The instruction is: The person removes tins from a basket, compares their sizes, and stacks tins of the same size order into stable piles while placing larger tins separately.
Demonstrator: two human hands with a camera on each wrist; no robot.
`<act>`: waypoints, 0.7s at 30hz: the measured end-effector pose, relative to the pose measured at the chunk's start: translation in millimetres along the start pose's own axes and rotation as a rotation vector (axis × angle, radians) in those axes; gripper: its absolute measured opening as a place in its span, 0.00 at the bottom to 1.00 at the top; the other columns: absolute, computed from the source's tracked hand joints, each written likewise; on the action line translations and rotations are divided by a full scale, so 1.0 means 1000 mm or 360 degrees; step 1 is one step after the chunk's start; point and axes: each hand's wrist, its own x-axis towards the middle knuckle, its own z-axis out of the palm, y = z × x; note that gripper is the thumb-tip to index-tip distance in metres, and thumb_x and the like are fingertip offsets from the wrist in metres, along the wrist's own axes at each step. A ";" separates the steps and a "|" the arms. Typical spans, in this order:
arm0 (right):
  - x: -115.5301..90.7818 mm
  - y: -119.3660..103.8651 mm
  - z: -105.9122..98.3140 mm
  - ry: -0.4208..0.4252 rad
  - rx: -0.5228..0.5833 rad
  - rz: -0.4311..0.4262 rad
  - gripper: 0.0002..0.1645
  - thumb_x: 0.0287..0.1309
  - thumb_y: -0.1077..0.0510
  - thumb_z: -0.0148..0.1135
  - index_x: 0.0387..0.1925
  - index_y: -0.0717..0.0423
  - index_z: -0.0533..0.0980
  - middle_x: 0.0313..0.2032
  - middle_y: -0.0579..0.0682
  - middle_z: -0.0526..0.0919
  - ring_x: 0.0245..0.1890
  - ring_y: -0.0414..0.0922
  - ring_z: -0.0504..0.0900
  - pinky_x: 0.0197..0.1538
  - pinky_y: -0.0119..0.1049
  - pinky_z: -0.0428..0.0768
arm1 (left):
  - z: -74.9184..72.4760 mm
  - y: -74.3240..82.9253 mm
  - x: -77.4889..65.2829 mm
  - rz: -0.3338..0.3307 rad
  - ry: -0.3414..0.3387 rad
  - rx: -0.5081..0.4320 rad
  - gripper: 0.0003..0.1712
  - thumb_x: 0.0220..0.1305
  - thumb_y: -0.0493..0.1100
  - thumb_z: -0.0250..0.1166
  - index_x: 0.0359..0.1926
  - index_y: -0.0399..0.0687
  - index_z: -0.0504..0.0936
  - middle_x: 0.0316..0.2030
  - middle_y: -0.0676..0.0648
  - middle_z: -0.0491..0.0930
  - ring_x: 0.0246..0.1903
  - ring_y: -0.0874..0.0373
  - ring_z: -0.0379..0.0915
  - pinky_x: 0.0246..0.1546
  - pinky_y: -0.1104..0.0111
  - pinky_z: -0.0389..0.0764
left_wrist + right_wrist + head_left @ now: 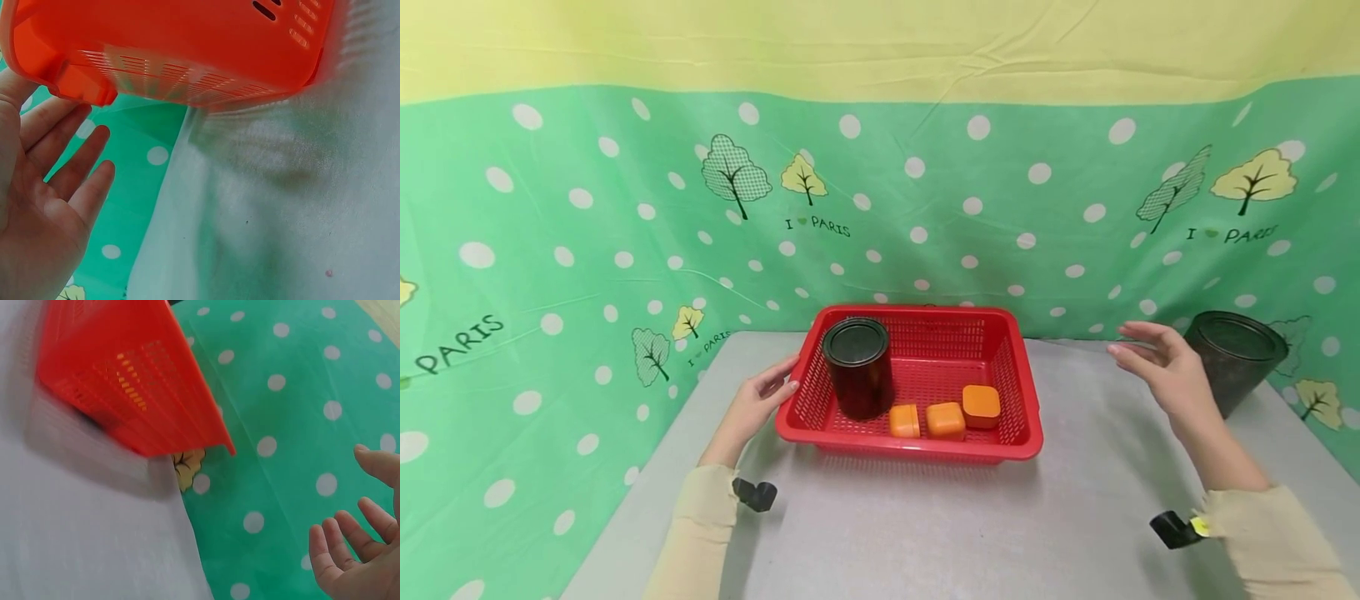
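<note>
A red plastic basket (pixel 917 448) stands on the table. Inside it are a dark can (pixel 861 379) with a black lid, upright at the left, and three orange pieces: one small block (pixel 905 422), one rounded block (pixel 946 421) and one square-topped block (pixel 981 404). My left hand (pixel 762 402) is at the basket's left rim, its fingers loosely extended in the left wrist view; the rim hides where they touch. My right hand (pixel 1176 383) hovers to the right of the basket, apart from it, fingers relaxed and holding nothing.
A larger dark cylinder (pixel 1234 358), partly behind my right hand, stands leaning in view at the table's right side. A green dotted cloth (pixel 940 200) hangs behind the grey table (pixel 880 533) and along its left side.
</note>
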 end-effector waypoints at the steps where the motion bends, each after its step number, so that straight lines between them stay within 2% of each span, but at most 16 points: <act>1: 0.000 -0.001 0.003 -0.0007 -0.0013 -0.0002 0.21 0.64 0.61 0.65 0.55 0.40 0.72 0.46 0.25 0.77 0.43 0.18 0.79 0.41 0.13 0.79 | 0.000 0.000 0.000 -0.0002 -0.0001 0.0000 0.31 0.70 0.46 0.63 0.72 0.47 0.69 0.72 0.39 0.66 0.72 0.42 0.61 0.69 0.56 0.67; 8: 0.002 -0.009 0.021 -0.0047 -0.0181 -0.0028 0.23 0.65 0.55 0.64 0.59 0.44 0.70 0.48 0.25 0.75 0.46 0.18 0.76 0.44 0.12 0.78 | 0.000 0.001 -0.002 -0.0022 -0.0001 -0.0003 0.32 0.70 0.47 0.63 0.72 0.50 0.68 0.72 0.41 0.66 0.72 0.43 0.63 0.68 0.56 0.68; 15: 0.004 -0.016 0.038 -0.0099 -0.0211 -0.0001 0.28 0.66 0.51 0.63 0.63 0.50 0.67 0.50 0.25 0.73 0.48 0.20 0.75 0.47 0.12 0.77 | 0.000 0.002 -0.003 -0.0024 -0.0003 -0.0031 0.31 0.70 0.46 0.63 0.72 0.49 0.68 0.72 0.40 0.66 0.71 0.43 0.64 0.67 0.57 0.69; 21: 0.007 -0.023 0.055 -0.0135 -0.0153 -0.0011 0.30 0.65 0.51 0.64 0.64 0.55 0.67 0.50 0.26 0.74 0.48 0.21 0.77 0.47 0.14 0.78 | 0.001 -0.001 -0.001 -0.0025 0.0003 -0.0029 0.31 0.70 0.46 0.63 0.72 0.49 0.69 0.72 0.40 0.67 0.71 0.43 0.64 0.67 0.58 0.69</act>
